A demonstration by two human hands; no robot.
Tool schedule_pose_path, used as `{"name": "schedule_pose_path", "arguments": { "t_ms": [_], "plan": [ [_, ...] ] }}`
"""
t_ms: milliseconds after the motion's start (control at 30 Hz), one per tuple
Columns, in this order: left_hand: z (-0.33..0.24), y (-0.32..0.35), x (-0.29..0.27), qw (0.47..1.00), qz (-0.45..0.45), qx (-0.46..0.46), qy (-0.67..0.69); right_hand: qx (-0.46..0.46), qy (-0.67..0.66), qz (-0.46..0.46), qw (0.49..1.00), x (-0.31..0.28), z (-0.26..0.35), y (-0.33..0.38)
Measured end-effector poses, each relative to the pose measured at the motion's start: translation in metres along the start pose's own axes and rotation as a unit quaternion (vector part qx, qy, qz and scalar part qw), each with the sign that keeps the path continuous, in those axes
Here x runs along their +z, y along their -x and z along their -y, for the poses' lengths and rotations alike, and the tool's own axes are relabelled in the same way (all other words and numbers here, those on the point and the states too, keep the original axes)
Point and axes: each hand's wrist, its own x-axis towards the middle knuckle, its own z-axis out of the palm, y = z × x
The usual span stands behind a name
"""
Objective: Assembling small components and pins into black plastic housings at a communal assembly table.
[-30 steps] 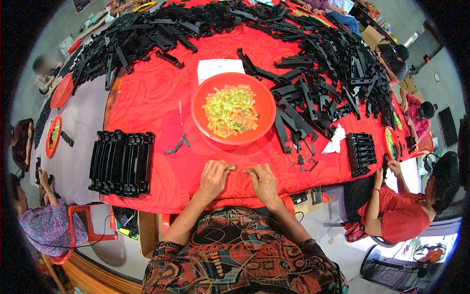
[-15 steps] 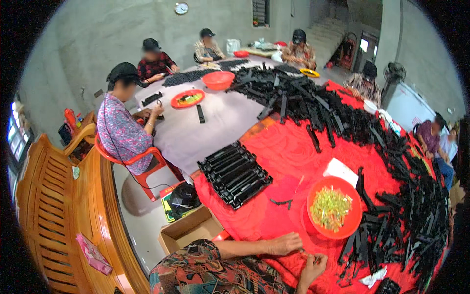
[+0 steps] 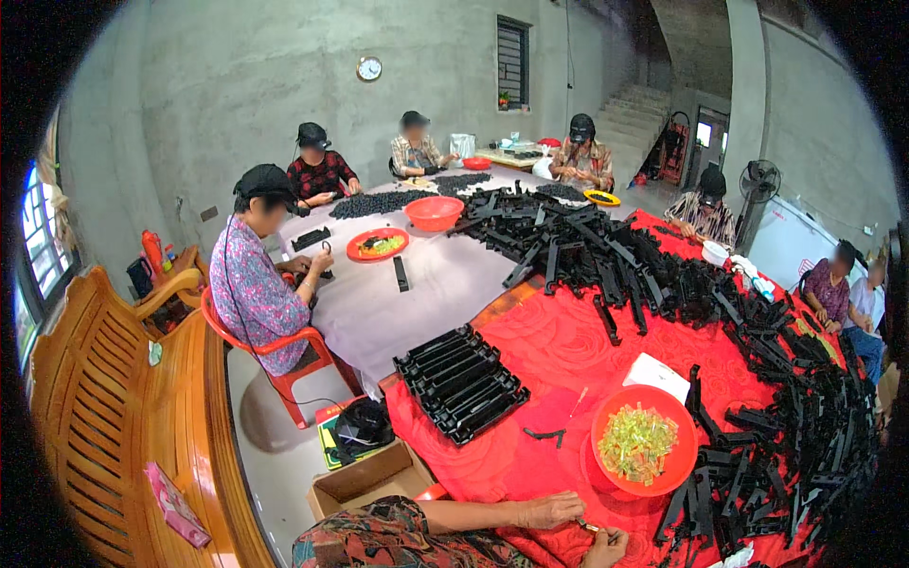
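Workers sit round a long table (image 3: 417, 293), grey cloth at centre frame, red cloth (image 3: 559, 350) at lower right. A heap of black plastic parts (image 3: 663, 284) runs from upper centre down the right side, crowding the table's far edge. A stack of black trays (image 3: 461, 381) sits at the red cloth's left corner, centre frame; a red bowl (image 3: 688, 456) of yellow-green pieces stands lower right, w/ a white paper sheet (image 3: 655, 376) just above it and a loose black clip (image 3: 545, 435) to its left. Bare red cloth lies between trays, bowl and the near edge, the only open room by the hands.

Bottom centre: the left hand (image 3: 552, 511) rests on the cloth, fingers curled; the right hand (image 3: 606, 547) is just beside it at the frame's lower edge. A small thin piece (image 3: 589, 526) lies between them, pinched at both ends as far as can be told; too small to say more. Bowl is near, above right of both hands.

Lower left: a cardboard box (image 3: 369, 483) on the floor by the table edge, a wooden bench (image 3: 114, 417), and a person in a red chair (image 3: 284, 355) at the grey end.
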Motion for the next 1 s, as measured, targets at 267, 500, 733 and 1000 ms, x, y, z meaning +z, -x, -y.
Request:
{"name": "schedule_pose_path", "arguments": {
  "t_ms": [267,500,733,1000],
  "plan": [
    [-0.004,0.000,-0.006,0.997,-0.002,-0.003,-0.076,0.002,-0.018,-0.013,1.000,0.003,-0.021,-0.001],
    [-0.012,-0.014,-0.023,0.988,-0.125,-0.069,-0.066,0.070,-0.084,-0.049,0.993,0.005,-0.048,-0.014],
    [-0.025,-0.012,-0.026,0.984,-0.133,-0.114,-0.023,0.101,-0.081,0.134,0.982,0.026,0.065,-0.029],
    [-0.027,0.000,-0.022,0.992,-0.092,-0.076,-0.049,0.048,-0.033,0.156,0.986,0.042,0.063,-0.031]
  ]
}}
